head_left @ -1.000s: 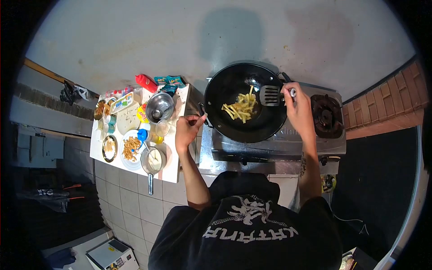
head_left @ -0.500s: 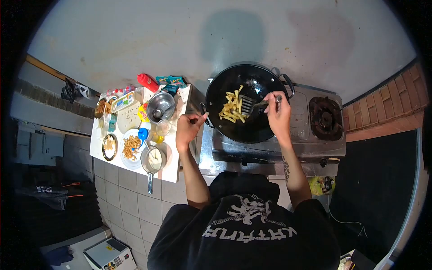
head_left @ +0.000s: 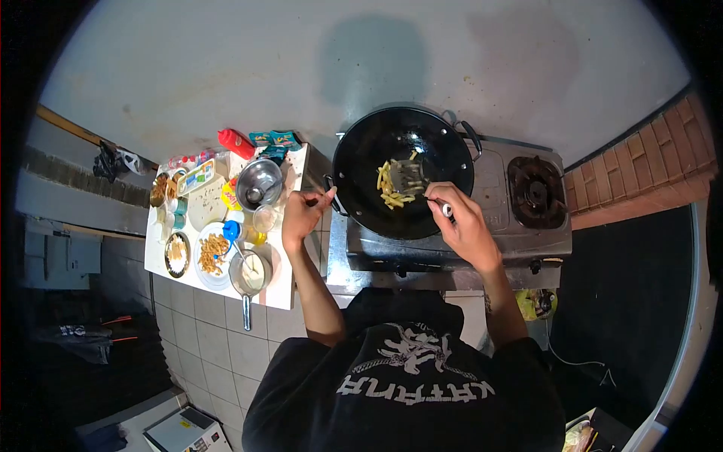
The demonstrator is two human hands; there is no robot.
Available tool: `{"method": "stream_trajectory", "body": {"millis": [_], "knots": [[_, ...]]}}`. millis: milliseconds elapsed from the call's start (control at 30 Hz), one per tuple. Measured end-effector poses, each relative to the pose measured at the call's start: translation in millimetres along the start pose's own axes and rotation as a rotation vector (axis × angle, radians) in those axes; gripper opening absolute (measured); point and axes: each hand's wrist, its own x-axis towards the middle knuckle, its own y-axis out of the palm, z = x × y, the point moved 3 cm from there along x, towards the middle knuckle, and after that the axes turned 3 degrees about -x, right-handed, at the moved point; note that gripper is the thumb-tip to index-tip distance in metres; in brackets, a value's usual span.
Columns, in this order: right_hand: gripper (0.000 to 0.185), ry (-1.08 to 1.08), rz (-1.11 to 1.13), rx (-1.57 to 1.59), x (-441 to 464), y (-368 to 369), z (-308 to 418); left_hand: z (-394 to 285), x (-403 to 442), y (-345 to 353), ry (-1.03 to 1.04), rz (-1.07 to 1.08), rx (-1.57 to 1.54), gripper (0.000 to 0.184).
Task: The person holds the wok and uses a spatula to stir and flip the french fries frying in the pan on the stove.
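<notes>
A large black wok (head_left: 369, 203) rests on the left side of the metal stove, with pale yellow fries (head_left: 393, 197) near its middle. My right hand (head_left: 459, 218) is closed around the handle of a slotted spatula (head_left: 409, 178), whose blade lies over the right part of the fries. At the wok's left rim, my left hand (head_left: 305, 215) pinches the wok's side handle (head_left: 331, 188) between thumb and fingers.
The stove's right burner (head_left: 538, 193) has nothing on it. On the white table (head_left: 282, 260) at left stand a metal bowl (head_left: 259, 183), a saucepan of pale batter (head_left: 251, 273), a plate of browned food (head_left: 215, 254) and a red bottle (head_left: 236, 143). A wall rises behind the stove.
The spatula first moved left from the wok's right side into the fries, and its blade now lies over them. My right hand has come left and lower. The whole view has shifted slightly.
</notes>
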Motion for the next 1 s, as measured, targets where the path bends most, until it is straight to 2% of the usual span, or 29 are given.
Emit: {"method": "stream_trajectory", "body": {"millis": [33, 133, 267, 400, 467, 533, 600, 667, 733, 867, 967, 1000], "knots": [[0.017, -0.052, 0.019, -0.075, -0.3, -0.5, 1.0, -2.4, -0.6, -0.2, 0.013, -0.003, -0.018, 0.044], [0.018, -0.029, -0.045, -0.139, 4.1, -8.4, -3.2, -0.4, -1.1, 0.0, 0.029, -0.014, -0.036, 0.043], [0.011, 0.101, -0.171, -0.212, 21.1, -30.2, -8.6, 7.4, -0.1, -0.2, -0.013, -0.010, -0.023, 0.042], [0.011, 0.031, -0.185, -0.288, 41.4, -32.1, -27.1, -3.6, -3.3, -0.6, 0.032, -0.022, -0.042, 0.040], [0.012, 0.116, -0.111, -0.275, 45.0, -18.6, -40.6, -5.4, -4.3, -0.7, 0.077, -0.046, -0.038, 0.039], [0.012, 0.062, -0.145, -0.261, 44.2, 0.1, -51.2, -7.6, -6.2, 0.5, 0.074, -0.060, -0.064, 0.039], [0.013, 0.208, -0.221, -0.191, 40.2, 15.6, -62.1, -10.7, -8.2, -0.9, 0.070, -0.074, -0.090, 0.039], [0.013, 0.192, -0.276, -0.182, 38.5, 28.6, -75.8, -12.1, -9.1, -1.5, -0.009, -0.041, -0.076, 0.038], [0.012, 0.296, -0.300, 0.034, 38.0, 34.3, -81.3, -8.9, -9.6, -0.6, -0.020, -0.043, -0.071, 0.038], [0.011, 0.282, -0.263, 0.115, 36.8, 30.5, -65.0, -1.4, -9.6, 1.0, -0.022, -0.049, -0.080, 0.038], [0.006, 0.210, -0.275, 0.148, 34.9, 25.5, -52.8, 6.6, -7.9, 3.3, 0.021, -0.070, -0.072, 0.038], [0.005, 0.112, -0.228, 0.129, 35.0, 26.1, -45.4, 4.2, -8.3, 3.0, 0.020, -0.068, -0.073, 0.038]]}}
